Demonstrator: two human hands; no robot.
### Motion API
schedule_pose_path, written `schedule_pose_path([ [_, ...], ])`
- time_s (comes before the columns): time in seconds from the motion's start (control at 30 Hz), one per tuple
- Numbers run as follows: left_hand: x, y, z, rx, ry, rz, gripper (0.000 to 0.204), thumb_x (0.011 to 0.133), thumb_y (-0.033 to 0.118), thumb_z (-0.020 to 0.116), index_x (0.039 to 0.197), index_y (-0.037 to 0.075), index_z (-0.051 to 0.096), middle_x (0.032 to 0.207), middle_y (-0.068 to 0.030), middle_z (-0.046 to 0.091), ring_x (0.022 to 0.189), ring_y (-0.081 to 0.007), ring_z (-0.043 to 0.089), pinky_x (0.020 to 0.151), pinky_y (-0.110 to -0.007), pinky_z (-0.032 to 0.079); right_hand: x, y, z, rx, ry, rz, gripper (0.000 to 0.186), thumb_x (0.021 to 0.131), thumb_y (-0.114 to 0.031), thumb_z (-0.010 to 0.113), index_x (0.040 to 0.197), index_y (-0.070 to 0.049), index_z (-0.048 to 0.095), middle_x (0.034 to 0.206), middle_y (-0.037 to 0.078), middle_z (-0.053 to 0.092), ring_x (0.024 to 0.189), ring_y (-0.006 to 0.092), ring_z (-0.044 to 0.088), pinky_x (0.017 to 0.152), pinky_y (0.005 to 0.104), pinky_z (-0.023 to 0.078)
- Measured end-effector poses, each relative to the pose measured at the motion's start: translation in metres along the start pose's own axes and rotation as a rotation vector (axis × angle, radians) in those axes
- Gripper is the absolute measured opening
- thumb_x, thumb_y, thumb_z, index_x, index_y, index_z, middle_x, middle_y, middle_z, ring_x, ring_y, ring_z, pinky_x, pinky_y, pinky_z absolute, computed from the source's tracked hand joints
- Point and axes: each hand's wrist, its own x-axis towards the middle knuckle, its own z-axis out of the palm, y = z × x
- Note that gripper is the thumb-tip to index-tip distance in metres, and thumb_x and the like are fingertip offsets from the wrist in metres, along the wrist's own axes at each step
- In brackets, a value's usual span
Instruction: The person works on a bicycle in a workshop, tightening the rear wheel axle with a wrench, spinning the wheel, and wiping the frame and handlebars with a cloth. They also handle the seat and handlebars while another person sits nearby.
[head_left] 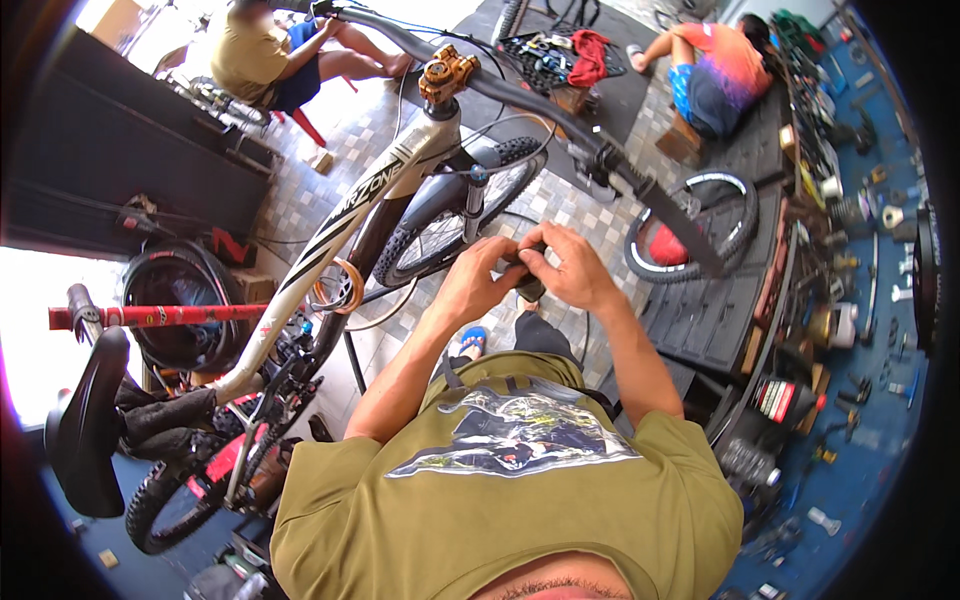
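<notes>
In front of my chest my two hands meet, fingertips almost touching. My left hand (482, 280) is closed in a pinch, and my right hand (570, 268) pinches from the other side. A small dark object (532, 287) shows at and below the fingertips; its kind is too small and too covered to tell. To the left, a cream and black mountain bike (375, 190) is raised at a slant, its front wheel (510, 190) just beyond my hands. Neither hand touches the bike.
A red bar (170, 316) runs beside the bike's black saddle (92, 425). Loose tires (180, 275) stack at left. On the dark workbench (690, 325) at right lies a wheel (742, 225). Tools hang on the blue wall (880, 370). Two people (245, 60) (715, 70) sit farther off.
</notes>
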Motion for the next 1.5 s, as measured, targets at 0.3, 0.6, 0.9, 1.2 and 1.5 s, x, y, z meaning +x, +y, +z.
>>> schedule_pose_path([
  [0.3, 0.062, -0.027, 0.027, -0.534, 0.345, -0.191, 0.029, 0.086, -0.013, 0.064, 0.110, 0.004, 0.064, 0.102, -0.0054, 0.070, 0.091, -0.0103, 0.068, 0.078, -0.029, 0.057, 0.061, 0.122, 0.007, 0.315, -0.156, -0.112, 0.042, 0.082, -0.006, 0.086, 0.119, -0.005, 0.065, 0.115, 0.004, 0.066, 0.106, 0.0147, 0.062, 0.093, 0.0336, 0.052],
  [0.6, 0.075, -0.080, 0.035, -0.261, 0.717, -0.410, 0.029, 0.086, -0.011, 0.067, 0.112, 0.001, 0.065, 0.107, -0.0094, 0.073, 0.091, -0.0157, 0.069, 0.081, -0.032, 0.057, 0.139, 0.130, -0.005, 0.160, -0.216, -0.176, 0.034, 0.085, -0.013, 0.079, 0.115, -0.004, 0.068, 0.085, 0.009, 0.070, 0.076, 0.0209, 0.067, 0.072, 0.0341, 0.052],
  [0.9, 0.101, -0.110, 0.026, 0.021, 0.906, -0.407, 0.019, 0.091, 0.004, 0.076, 0.107, -0.002, 0.070, 0.095, -0.0107, 0.075, 0.084, -0.0158, 0.068, 0.078, -0.033, 0.054, 0.222, 0.191, 0.022, -0.009, -0.413, -0.328, 0.028, 0.089, -0.013, 0.080, 0.113, -0.004, 0.068, 0.089, 0.010, 0.069, 0.079, 0.0178, 0.066, 0.072, 0.0344, 0.053],
  [1.2, 0.098, -0.115, 0.036, 0.208, 1.030, -0.294, 0.032, 0.079, -0.005, 0.077, 0.108, 0.003, 0.067, 0.108, -0.0141, 0.068, 0.088, -0.0298, 0.070, 0.068, -0.037, 0.058, 0.202, 0.158, 0.031, 0.038, -0.160, -0.366, 0.037, 0.077, -0.002, 0.083, 0.111, -0.006, 0.068, 0.095, 0.014, 0.071, 0.087, 0.0306, 0.072, 0.077, 0.0394, 0.057],
  [1.5, 0.087, -0.108, 0.034, 0.284, 0.960, -0.257, 0.030, 0.078, -0.006, 0.073, 0.106, 0.003, 0.071, 0.106, -0.0141, 0.069, 0.096, -0.0344, 0.070, 0.078, -0.040, 0.056, 0.205, 0.171, 0.019, 0.055, -0.277, -0.442, 0.039, 0.073, -0.002, 0.083, 0.109, -0.007, 0.070, 0.099, 0.011, 0.070, 0.089, 0.0298, 0.070, 0.078, 0.0391, 0.057],
])
